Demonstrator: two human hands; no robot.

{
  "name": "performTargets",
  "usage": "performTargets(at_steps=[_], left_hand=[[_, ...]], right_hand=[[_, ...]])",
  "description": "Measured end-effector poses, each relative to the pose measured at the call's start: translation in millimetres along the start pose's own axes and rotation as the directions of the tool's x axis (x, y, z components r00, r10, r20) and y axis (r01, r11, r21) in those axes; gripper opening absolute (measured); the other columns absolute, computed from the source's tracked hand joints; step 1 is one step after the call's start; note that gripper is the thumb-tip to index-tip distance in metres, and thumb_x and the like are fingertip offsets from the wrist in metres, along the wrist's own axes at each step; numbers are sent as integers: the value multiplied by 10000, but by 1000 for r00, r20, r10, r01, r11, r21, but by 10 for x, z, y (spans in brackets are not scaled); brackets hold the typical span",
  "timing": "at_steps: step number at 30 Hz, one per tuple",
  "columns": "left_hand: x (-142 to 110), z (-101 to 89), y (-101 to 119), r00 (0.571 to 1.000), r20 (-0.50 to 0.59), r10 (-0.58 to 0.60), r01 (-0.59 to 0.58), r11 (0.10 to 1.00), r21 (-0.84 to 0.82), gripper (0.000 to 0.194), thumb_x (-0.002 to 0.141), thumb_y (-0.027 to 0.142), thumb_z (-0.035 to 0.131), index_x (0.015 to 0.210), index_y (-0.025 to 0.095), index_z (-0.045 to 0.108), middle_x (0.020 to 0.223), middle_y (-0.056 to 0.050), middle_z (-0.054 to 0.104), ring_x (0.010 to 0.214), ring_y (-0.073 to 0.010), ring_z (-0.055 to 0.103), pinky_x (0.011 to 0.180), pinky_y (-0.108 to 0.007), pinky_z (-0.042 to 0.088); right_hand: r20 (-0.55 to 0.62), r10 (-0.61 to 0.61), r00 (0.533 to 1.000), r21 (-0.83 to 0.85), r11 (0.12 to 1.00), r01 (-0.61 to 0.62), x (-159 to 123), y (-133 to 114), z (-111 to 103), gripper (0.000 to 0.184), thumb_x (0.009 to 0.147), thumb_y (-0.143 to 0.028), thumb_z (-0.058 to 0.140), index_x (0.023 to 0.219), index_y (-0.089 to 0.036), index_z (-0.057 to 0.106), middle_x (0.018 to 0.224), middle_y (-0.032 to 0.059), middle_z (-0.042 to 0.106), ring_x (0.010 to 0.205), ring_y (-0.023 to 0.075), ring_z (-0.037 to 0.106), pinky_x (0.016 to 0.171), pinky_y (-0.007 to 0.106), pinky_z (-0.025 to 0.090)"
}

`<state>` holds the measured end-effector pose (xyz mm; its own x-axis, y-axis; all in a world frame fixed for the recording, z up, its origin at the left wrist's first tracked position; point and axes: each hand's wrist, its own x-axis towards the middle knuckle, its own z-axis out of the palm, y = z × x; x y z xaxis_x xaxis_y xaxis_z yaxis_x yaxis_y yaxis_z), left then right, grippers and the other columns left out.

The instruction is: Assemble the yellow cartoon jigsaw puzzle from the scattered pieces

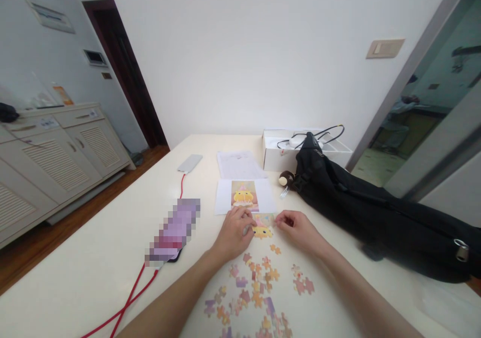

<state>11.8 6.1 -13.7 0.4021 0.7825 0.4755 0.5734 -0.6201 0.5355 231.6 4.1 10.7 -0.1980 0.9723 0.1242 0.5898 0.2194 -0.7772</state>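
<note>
A partly joined jigsaw puzzle with a yellow cartoon face lies flat on the table. My left hand rests at its left edge, fingers curled and fingertips pressing on it. At the upper right corner of the puzzle, my right hand has thumb and forefinger pinched at a puzzle piece, mostly covered by the fingertips. Just beyond is a printed picture of the same yellow character on white paper. Loose puzzle pieces in orange, pink and purple are scattered nearer to me, with a small joined group to the right.
A black bag lies along the right side, in front of a white box. Left of my arm is a blurred-out phone with red cables. A grey-white power bank and a paper sheet lie farther back.
</note>
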Motion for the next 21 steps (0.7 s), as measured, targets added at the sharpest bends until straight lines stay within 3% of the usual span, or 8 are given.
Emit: performTargets(at_steps=[11,13,16,18,21], left_hand=[[21,30,-74,972,-173,-159,156,987,-33,207,746,56,527,814,186,673,952,-32,579,926,-183,502,892,-371,382],[31,33,-96,966,-200,-166,158,986,-55,200,735,50,539,799,186,671,939,-28,579,920,-180,505,891,-365,386],[57,31,-132,954,-243,-176,158,983,-89,204,729,33,537,788,175,670,915,-33,569,905,-174,507,874,-350,399],[75,26,-148,949,-259,-180,159,982,-99,199,737,32,531,798,164,667,906,-37,563,896,-171,506,863,-342,407],[88,19,-148,947,-264,-182,160,982,-101,190,739,36,534,807,155,665,910,-39,559,902,-173,503,868,-342,407]], right_hand=[[165,-82,983,-201,973,115,-136,-198,-8,172,733,-170,486,606,-175,602,608,3,591,554,125,474,518,233,300],[100,-109,989,-223,966,129,-119,-181,-6,233,783,-226,487,559,-182,538,558,-10,542,525,118,439,516,240,282],[-151,-115,982,-222,972,80,-26,-93,14,367,853,-350,453,523,-194,412,502,-22,445,502,115,381,524,255,254],[-260,-84,962,-218,976,26,56,-21,30,385,866,-372,417,525,-204,363,501,-18,413,506,122,371,537,265,247],[-336,-50,941,-216,976,-26,142,37,51,390,868,-372,398,517,-213,336,483,-21,369,497,126,350,543,273,233]])
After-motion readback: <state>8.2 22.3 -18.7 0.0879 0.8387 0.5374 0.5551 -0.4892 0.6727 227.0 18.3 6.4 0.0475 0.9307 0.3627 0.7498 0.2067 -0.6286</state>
